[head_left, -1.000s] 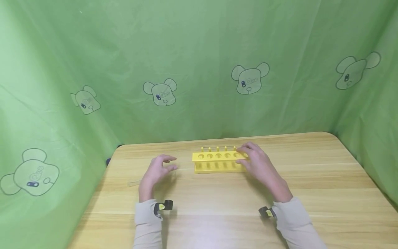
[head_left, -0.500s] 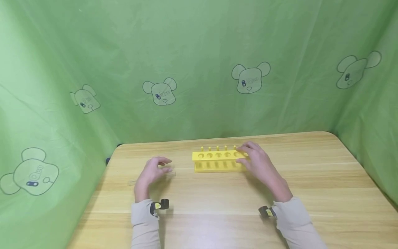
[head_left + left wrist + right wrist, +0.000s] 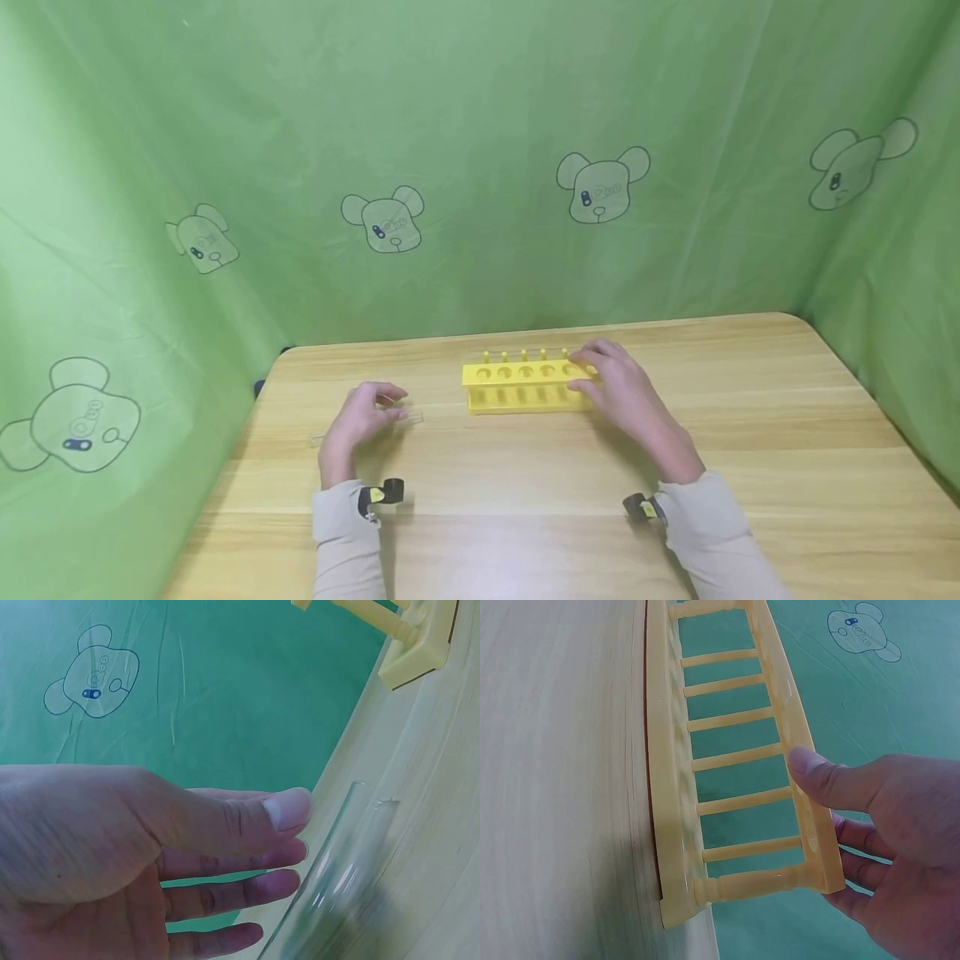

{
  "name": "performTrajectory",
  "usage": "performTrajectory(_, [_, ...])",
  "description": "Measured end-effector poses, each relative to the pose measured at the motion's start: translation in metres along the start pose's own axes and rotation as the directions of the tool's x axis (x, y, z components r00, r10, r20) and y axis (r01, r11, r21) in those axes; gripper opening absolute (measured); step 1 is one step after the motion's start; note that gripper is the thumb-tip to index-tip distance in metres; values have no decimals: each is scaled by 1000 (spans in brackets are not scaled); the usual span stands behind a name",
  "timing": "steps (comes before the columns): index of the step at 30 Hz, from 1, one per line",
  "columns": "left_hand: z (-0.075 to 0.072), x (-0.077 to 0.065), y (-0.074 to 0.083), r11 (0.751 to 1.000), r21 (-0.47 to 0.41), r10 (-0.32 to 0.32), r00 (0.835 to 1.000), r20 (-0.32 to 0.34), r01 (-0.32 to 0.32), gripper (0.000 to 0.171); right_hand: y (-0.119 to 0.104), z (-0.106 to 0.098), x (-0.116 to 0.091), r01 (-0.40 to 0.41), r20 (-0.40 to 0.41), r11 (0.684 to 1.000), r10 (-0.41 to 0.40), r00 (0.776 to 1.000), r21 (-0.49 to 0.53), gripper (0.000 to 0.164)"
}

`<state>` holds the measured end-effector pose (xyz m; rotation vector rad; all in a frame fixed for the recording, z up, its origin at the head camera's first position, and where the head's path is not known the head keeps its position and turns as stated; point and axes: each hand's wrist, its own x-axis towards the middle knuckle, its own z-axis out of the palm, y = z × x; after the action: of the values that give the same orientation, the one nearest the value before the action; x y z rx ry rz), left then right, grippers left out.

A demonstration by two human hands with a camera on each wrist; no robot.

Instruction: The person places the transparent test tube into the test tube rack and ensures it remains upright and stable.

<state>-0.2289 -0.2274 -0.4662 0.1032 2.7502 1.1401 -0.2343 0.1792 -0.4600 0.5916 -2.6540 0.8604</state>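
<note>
On the table [image 3: 510, 500], with 12 o'clock straight ahead, the left hand [image 3: 367, 414] lay at 11, loosely spread beside a clear tube [image 3: 341, 881] lying flat; whether they touched was unclear. Farther off, at 12, a yellow rack [image 3: 517, 400] stood upright, its right end pinched by the right hand [image 3: 621, 390] at 1. Seemingly, the rack was secured, the tube not yet grasped or racked.

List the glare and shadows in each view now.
Head view: pale glare on the table, soft shadows by the left hand and right hand; left wrist view: white highlights on the clear tube; right wrist view: soft shadow beside the yellow rack.
</note>
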Motion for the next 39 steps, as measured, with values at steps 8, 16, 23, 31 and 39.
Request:
performTrajectory(8, [0,-1,-2,1000,3,-12,1000,6,12,35,1,0,1,-1,1,1000,1,1000,-4,42])
performTrajectory(16, [-1,-3,-5,1000,19,-22,1000,22,22,33,1,0,1,-17,17,1000,17,1000,2,42])
performTrajectory(23, [-2,-3,-7,999,22,-31,999,43,30,33,-1,0,1,-25,20,1000,25,999,2,42])
performTrajectory(31, [1,-1,-10,999,29,-47,998,45,46,30,0,0,1,-23,22,1000,23,999,-6,43])
performTrajectory(39, [3,1,-14,998,35,-49,998,42,47,30,0,0,1,-28,23,1000,28,999,-6,43])
